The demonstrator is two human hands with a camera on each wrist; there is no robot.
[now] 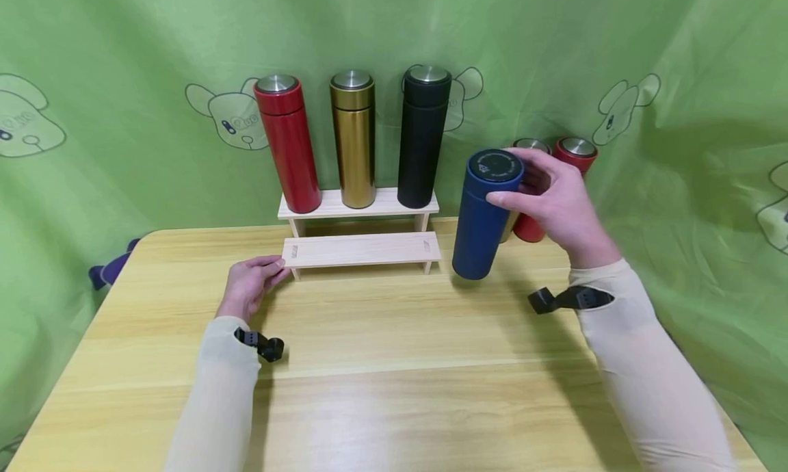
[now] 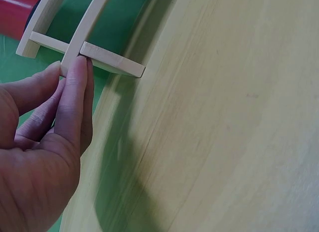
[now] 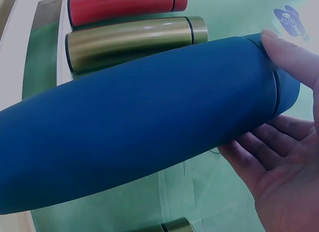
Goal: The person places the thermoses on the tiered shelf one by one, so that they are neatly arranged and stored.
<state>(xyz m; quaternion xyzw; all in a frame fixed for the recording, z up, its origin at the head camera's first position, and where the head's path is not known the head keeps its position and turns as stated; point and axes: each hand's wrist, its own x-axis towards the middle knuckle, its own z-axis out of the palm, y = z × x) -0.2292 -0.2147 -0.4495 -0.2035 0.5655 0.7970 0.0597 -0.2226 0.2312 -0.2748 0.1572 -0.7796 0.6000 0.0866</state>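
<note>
My right hand [image 1: 557, 198] grips a blue thermos bottle [image 1: 480, 232] around its top, thumb on the near side and fingers behind. The bottle is slightly tilted, just right of a two-step wooden stand [image 1: 363, 251]. In the right wrist view the blue bottle [image 3: 149, 112] spans most of the picture. My left hand [image 1: 251, 284] pinches the left end of the stand's lower step, thumb above and fingers below, as the left wrist view shows on the wooden step [image 2: 79, 37]. On the upper step stand a red bottle [image 1: 289, 147], a gold bottle [image 1: 353, 143] and a black bottle [image 1: 423, 140].
Behind my right hand, another red bottle [image 1: 576, 154] and another gold bottle [image 1: 531, 144] stand on the table, partly hidden. The wooden table [image 1: 382, 390] reaches back to a green curtain [image 1: 185, 34] with cartoon heads. A purple item [image 1: 113, 270] hangs past the left edge.
</note>
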